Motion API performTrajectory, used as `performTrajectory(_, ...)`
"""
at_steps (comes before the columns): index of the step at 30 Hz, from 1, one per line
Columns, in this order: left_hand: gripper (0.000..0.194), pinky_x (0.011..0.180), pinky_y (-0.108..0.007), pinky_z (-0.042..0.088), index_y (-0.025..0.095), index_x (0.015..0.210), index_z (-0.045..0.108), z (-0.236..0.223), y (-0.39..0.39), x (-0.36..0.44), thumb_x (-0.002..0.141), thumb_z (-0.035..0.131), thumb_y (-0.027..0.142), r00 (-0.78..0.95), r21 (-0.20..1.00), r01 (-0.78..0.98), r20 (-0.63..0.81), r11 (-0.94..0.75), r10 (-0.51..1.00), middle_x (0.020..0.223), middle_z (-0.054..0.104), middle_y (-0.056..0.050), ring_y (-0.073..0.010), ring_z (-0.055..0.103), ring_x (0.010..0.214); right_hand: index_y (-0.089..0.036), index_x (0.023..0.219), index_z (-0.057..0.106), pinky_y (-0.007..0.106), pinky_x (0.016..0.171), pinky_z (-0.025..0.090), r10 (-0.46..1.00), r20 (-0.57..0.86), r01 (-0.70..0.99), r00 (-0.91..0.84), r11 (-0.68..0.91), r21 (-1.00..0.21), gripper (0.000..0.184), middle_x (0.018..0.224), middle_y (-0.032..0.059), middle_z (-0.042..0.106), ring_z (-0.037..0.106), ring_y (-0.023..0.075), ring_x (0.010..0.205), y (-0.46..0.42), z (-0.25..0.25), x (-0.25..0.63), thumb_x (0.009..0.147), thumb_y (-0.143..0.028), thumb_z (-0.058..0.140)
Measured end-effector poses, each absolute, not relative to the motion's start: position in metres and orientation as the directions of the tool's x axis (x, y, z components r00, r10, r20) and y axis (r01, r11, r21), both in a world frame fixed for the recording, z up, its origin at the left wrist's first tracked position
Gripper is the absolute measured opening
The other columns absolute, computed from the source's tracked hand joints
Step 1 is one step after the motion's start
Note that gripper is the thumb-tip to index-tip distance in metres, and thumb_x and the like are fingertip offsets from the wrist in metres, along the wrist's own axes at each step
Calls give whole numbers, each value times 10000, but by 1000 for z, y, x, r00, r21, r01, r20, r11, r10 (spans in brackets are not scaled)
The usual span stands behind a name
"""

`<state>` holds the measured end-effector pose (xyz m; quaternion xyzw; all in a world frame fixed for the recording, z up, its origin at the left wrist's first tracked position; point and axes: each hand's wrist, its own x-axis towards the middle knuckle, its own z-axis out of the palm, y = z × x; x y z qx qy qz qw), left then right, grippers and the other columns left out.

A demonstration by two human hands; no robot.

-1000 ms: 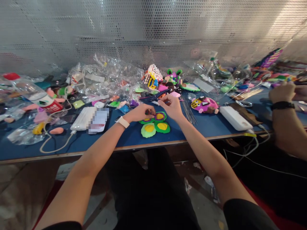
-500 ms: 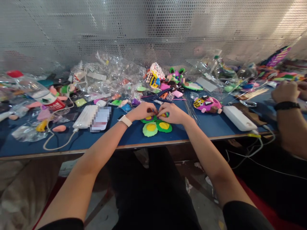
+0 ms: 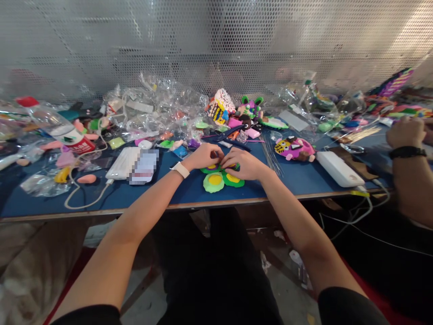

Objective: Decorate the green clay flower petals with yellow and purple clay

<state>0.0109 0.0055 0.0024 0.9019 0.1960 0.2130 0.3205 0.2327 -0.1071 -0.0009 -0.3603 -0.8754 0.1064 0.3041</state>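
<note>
A green clay piece [image 3: 214, 182] with several rounded lobes lies flat near the table's front edge. The two near lobes, light and darker green, bear yellow circles; purple and yellow patches show on the far ones, partly covered by my fingers. Over its far left part, my left hand [image 3: 205, 156] is closed in a pinch, thumb and forefinger curled towards the middle. My right hand [image 3: 246, 163] reaches in from the other side, its bent fingers at the centre and over the far right lobe. The fingertips meet closely there, and whatever small part they pinch is hidden.
A phone [image 3: 145, 166] and a white power bank [image 3: 119, 163] lie left, with a bottle [image 3: 72, 137] beyond. To the right are thin wires [image 3: 271, 158], a pink clay figure [image 3: 295, 149] and another power bank [image 3: 339, 169]. Plastic wrappers [image 3: 162, 101] line the back. A co-worker's hand [image 3: 406, 132] is far right.
My right hand's fingers have extended further over the middle of the clay piece, covering more of it. My left hand stays pinched nearby. The whole view has shifted slightly.
</note>
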Motion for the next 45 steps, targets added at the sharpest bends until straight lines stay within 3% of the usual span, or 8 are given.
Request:
performTrajectory(8, 163, 760, -272, 608, 142, 965, 801, 6, 3, 13, 865, 678, 104, 797, 671, 224, 291, -707, 529, 1000, 847, -82, -154, 758, 783, -307, 992, 899, 605, 1110, 550, 728, 434, 614, -530, 683, -396, 208, 1155, 67, 854, 709, 343, 1194, -106, -2, 235, 950, -245, 704)
performTrajectory(11, 146, 754, -277, 604, 145, 934, 797, 9, 3, 11, 834, 696, 109, 801, 673, 223, 286, -706, 525, 954, 837, -75, -166, 759, 783, -291, 1055, 877, 566, 1094, 556, 757, 420, 614, -500, 652, -445, 224, 1151, 68, 851, 719, 335, 1174, -103, -3, 237, 940, -233, 694)
performTrajectory(15, 106, 810, -301, 595, 177, 853, 814, 16, 4, 4, 797, 736, 133, 882, 602, 128, 295, -788, 369, 911, 821, -60, -191, 760, 839, -263, 1076, 808, 504, 1035, 573, 825, 438, 650, -359, 557, -517, 236, 1098, 74, 832, 732, 317, 1110, -100, -4, 239, 912, -194, 653)
performTrajectory(19, 77, 895, -351, 577, 213, 851, 854, 18, 2, 3, 849, 778, 213, 926, 531, 72, 279, -844, 255, 960, 824, -70, -217, 758, 914, -251, 1067, 735, 481, 1045, 561, 830, 445, 644, -335, 547, -535, 228, 1086, 69, 811, 728, 299, 1104, -99, -5, 238, 917, -159, 590)
performTrajectory(29, 130, 835, -348, 525, 198, 787, 811, 9, -1, 15, 837, 882, 295, 896, 460, 227, 246, -859, 369, 894, 791, -60, -224, 718, 888, -248, 1073, 699, 455, 999, 564, 838, 439, 621, -323, 538, -570, 244, 1046, 75, 783, 710, 292, 1085, -88, -14, 235, 913, -152, 542)
performTrajectory(37, 149, 817, -317, 505, 199, 857, 820, 7, 2, 16, 840, 906, 320, 900, 482, 211, 243, -850, 361, 897, 767, -35, -192, 707, 860, -250, 1016, 777, 474, 975, 577, 871, 412, 639, -269, 481, -600, 160, 1061, 67, 830, 750, 304, 1045, -94, -9, 244, 867, -296, 740)
performTrajectory(40, 163, 813, -310, 496, 190, 844, 804, 5, 3, 17, 848, 898, 324, 896, 496, 211, 247, -842, 369, 898, 761, -37, -188, 704, 854, -238, 1025, 786, 446, 944, 591, 871, 377, 578, -314, 490, -652, 227, 1055, 65, 836, 768, 285, 987, -97, -5, 246, 826, -347, 808)
performTrajectory(45, 201, 809, -304, 496, 182, 862, 804, 6, 5, 15, 878, 863, 373, 902, 540, 178, 245, -823, 356, 922, 776, -49, -186, 705, 848, -236, 1141, 777, 428, 920, 597, 878, 352, 550, -323, 477, -686, 361, 1137, 75, 841, 781, 298, 1069, -98, -1, 249, 801, -346, 834)
